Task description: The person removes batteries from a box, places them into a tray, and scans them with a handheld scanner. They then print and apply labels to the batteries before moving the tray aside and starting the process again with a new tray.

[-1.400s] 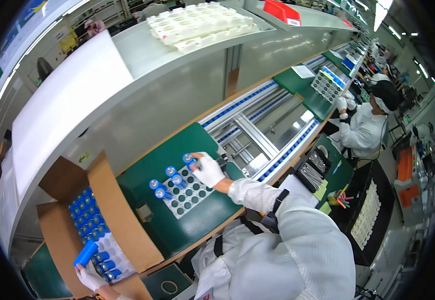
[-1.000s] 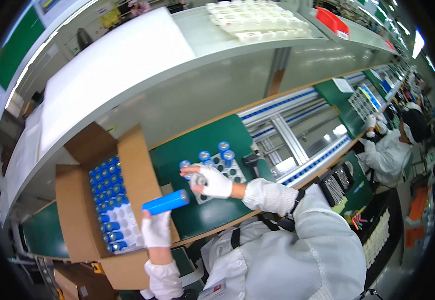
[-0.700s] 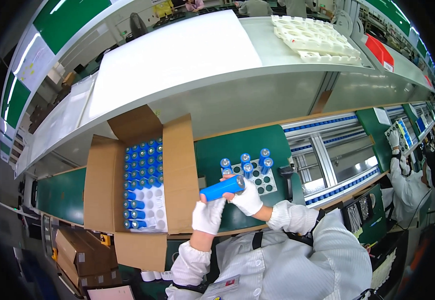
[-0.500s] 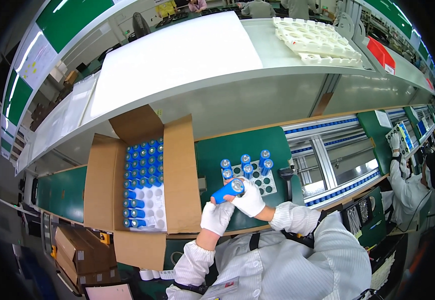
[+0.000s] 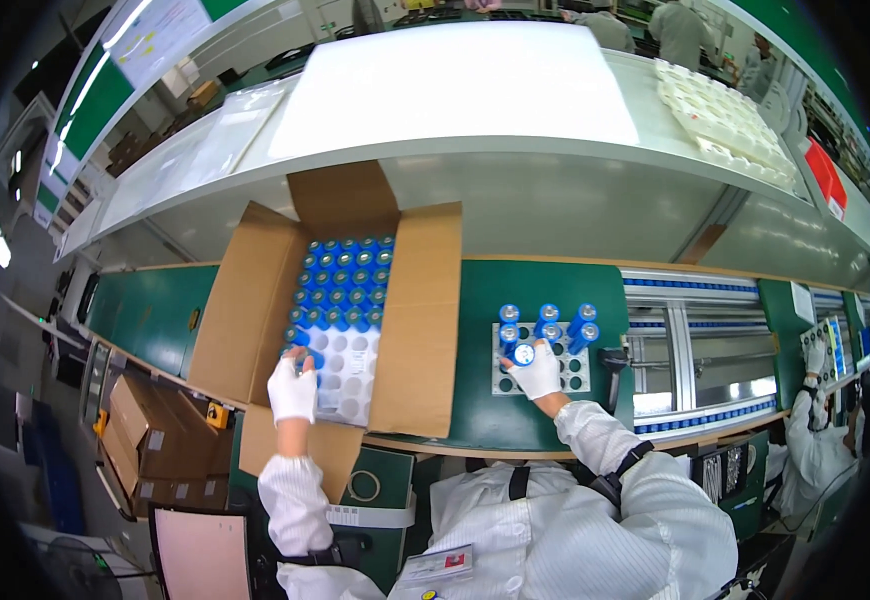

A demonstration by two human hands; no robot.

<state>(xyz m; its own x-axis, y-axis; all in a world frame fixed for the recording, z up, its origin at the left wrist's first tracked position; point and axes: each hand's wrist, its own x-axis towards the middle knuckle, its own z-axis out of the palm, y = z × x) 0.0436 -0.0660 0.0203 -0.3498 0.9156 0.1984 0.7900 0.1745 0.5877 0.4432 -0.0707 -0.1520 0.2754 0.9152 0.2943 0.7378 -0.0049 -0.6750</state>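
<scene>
My left hand, in a white fingerless glove, reaches into the open cardboard box. Its bent fingers close around a blue cylindrical battery cell near the box's left wall; the glove hides part of the cell. Several more blue cells stand in rows in the far part of the box, above a white tray with round pockets. My right hand, gloved alike, grips another cell by its pale end at the near side of a white perforated holder. Several cells stand upright in that holder.
A black handheld tool lies right of the holder on the green mat. Beyond is a roller conveyor, with a co-worker's sleeve at the far right. A shelf overhangs the bench; cartons stand at lower left.
Both hands were together on one cell. The left hand has since moved left into the box, and the right has brought a cell to the holder. The whole view has shifted.
</scene>
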